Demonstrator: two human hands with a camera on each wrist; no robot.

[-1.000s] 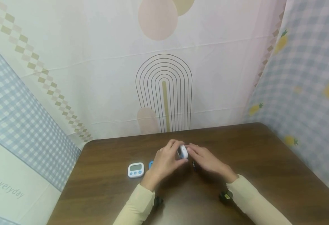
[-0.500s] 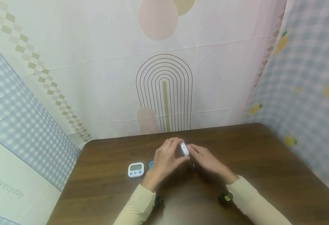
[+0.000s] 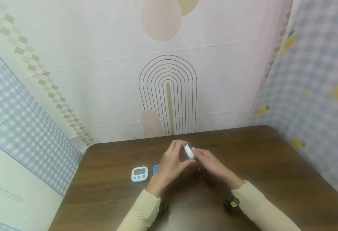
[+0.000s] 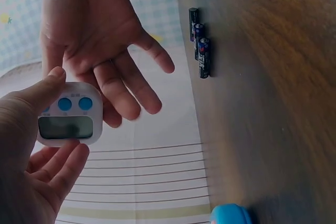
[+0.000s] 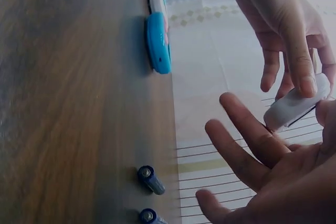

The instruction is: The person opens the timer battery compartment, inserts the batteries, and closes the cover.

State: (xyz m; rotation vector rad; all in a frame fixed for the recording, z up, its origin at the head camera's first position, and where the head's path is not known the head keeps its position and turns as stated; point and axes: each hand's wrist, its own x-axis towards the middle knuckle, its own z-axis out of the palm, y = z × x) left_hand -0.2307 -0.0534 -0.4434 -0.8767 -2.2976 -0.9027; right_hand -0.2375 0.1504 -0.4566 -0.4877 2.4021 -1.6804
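Observation:
My left hand (image 3: 170,163) grips a white digital timer (image 4: 71,114) above the table, its thumb on one side and fingertips on the other. Blue buttons and a grey screen face the left wrist camera. Against the timer's right side rest the fingertips of my right hand (image 3: 212,163). In the right wrist view, the timer (image 5: 294,100) appears nearly edge-on; the right hand's outer fingers spread out straight, and its thumb is partly cut off by the frame. Below the hands, three dark AAA-size batteries (image 4: 203,59) lie on the table.
A second white timer (image 3: 139,174) lies left of the left hand on the brown wooden table (image 3: 105,199). Beside it is a blue-cased device (image 5: 158,43), mostly hidden by the left hand in the head view. Patterned cloths hang behind and at both sides.
The timer has turned and risen slightly, so its narrow edge now faces the head camera instead of part of its screen. Both hands stay on it.

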